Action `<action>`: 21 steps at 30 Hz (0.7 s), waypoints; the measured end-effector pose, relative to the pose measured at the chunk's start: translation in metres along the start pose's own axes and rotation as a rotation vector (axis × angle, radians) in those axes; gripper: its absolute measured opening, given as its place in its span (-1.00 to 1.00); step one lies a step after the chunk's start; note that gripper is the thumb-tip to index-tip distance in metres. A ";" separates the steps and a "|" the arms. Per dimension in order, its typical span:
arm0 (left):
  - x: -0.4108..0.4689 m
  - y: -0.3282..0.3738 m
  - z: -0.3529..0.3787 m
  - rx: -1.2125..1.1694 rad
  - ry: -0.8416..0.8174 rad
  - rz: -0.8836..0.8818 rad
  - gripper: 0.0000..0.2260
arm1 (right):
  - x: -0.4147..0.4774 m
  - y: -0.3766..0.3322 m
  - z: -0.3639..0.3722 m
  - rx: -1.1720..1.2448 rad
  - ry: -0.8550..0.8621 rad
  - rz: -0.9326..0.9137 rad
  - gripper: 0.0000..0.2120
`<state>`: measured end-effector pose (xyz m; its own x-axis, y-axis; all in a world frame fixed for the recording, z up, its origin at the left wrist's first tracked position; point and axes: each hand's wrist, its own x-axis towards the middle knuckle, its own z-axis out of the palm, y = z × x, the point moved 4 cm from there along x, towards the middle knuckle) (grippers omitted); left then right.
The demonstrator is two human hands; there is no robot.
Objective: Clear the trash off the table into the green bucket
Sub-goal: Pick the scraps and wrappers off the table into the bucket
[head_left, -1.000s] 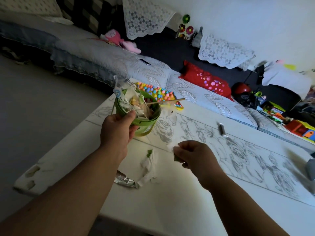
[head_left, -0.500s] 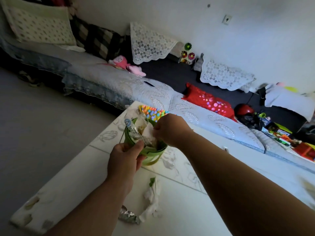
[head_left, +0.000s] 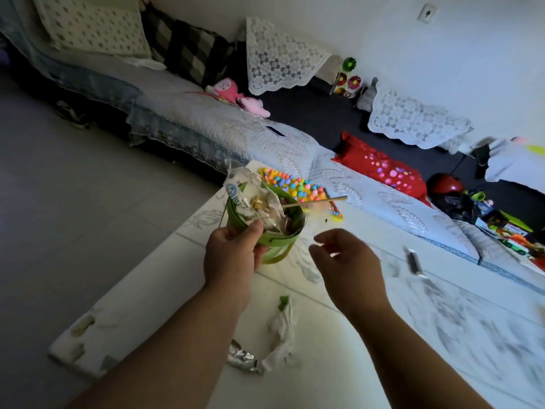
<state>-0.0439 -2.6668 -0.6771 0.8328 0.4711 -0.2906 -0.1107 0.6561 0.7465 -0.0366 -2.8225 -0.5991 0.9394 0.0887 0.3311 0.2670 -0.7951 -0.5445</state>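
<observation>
White wall (head_left: pixel 442 54), grey tiled floor (head_left: pixel 73 231), long quilted sofa (head_left: pixel 206 125), dim light.

Open counter (head_left: pixel 309 385) lies beneath the right hand (head_left: pixel 345 261). Ahead-left, a stick (head_left: pixel 315 203) juts from the green bucket (head_left: pixel 277 242). Back-left of the hand, crumpled paper (head_left: pixel 281 323) and a foil wrapper (head_left: pixel 241 357) clutter the surface.

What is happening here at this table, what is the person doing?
A person is clearing trash from a white table. The left hand grips the green bucket at its rim; the bucket is full of wrappers, and a wooden stick pokes out. The right hand hovers beside it, empty, fingers relaxed. A crumpled white paper and a silver foil wrapper lie near the table's front edge, not yet collected.
</observation>
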 end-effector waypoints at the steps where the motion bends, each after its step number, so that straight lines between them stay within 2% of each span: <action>1: 0.000 0.001 -0.001 -0.003 0.009 0.000 -0.84 | -0.011 0.012 0.012 -0.056 -0.148 0.035 -0.81; 4: -0.002 0.004 -0.005 -0.004 0.014 0.010 -0.83 | -0.041 0.039 0.046 -0.187 -0.646 0.070 -0.38; 6: -0.002 0.005 -0.007 0.012 0.014 0.018 -0.79 | -0.047 0.045 0.053 -0.226 -0.726 0.025 -0.26; 8: -0.003 0.007 -0.009 0.025 0.018 0.027 -0.78 | -0.047 0.050 0.054 -0.212 -0.672 0.016 -0.37; 12: -0.004 0.009 -0.013 0.037 0.017 0.030 -0.77 | -0.045 0.059 0.054 -0.106 -0.466 0.064 -0.85; 15: -0.005 0.009 -0.013 0.038 0.015 0.029 -0.75 | -0.048 0.066 0.050 -0.030 -0.314 0.138 -0.85; 21: -0.005 0.007 -0.012 0.039 0.009 0.028 -0.82 | -0.047 0.078 0.044 0.150 -0.198 0.339 -0.88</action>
<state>-0.0557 -2.6574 -0.6770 0.8248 0.4945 -0.2743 -0.1126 0.6189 0.7774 -0.0508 -2.8622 -0.6914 0.9988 -0.0375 -0.0325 -0.0495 -0.7046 -0.7079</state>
